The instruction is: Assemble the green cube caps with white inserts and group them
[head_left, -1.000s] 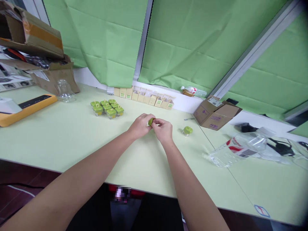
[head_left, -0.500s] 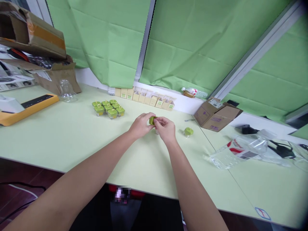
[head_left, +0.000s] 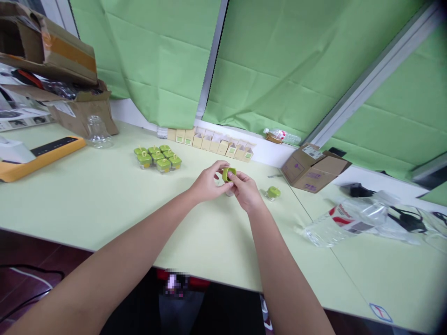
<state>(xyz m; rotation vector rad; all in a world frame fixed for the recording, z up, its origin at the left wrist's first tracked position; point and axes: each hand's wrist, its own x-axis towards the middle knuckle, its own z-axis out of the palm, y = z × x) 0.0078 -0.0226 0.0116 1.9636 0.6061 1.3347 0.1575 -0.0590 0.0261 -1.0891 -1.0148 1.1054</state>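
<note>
A small green square lid (head_left: 225, 176), hollow side turned toward me, is held up over the table between the thumb and fingers of my right hand (head_left: 246, 190). Around its left side, my left hand (head_left: 208, 182) has its thumb and fingers apart; I cannot tell whether they touch the lid. Just below the lid a little clear jar (head_left: 229, 192) shows partly, mostly covered by my hands. To the right stands one clear jar with a green lid (head_left: 273, 192). Several similar green-lidded jars (head_left: 163, 165) are grouped at the left.
Small open cardboard boxes (head_left: 216, 143) line the back edge. A larger carton (head_left: 312, 170) and a big plastic bottle (head_left: 345, 218) lie at the right. On the left are a glass vessel (head_left: 98, 135), a yellow-edged device (head_left: 66, 150) and stacked cartons (head_left: 66, 58).
The lid has shifted slightly right and turned so more of its hollow inside faces me. My left fingers have spread away from it, while the right hand keeps its hold.
</note>
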